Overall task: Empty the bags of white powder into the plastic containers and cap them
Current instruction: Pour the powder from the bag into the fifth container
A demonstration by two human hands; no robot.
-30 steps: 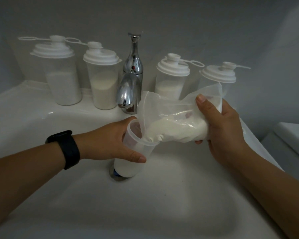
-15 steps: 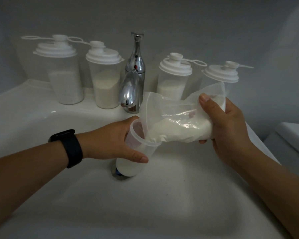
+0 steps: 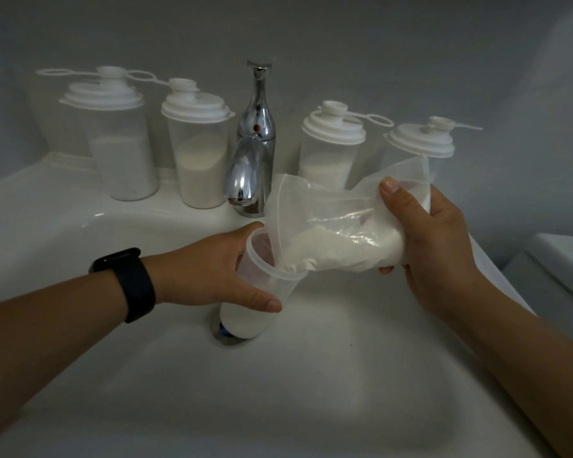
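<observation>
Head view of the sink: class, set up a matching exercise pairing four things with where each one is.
Things:
1. open container
2. bag of powder
3. black watch
4. chrome tap

Places:
A. on the left wrist
B. in the right hand
C. between the capped containers
D. in the left hand, inside the basin

Pairs: 1-D, 2-B, 3-A, 4-C

Over the white sink, the left hand grips an uncapped plastic container tilted to the right, its base near the drain, while the right hand holds a clear bag of white powder with its open mouth tucked into the container's rim. A black watch sits on the left wrist. On the far ledge stand four capped containers (each partly filled with powder), two on either side of the chrome tap.
</observation>
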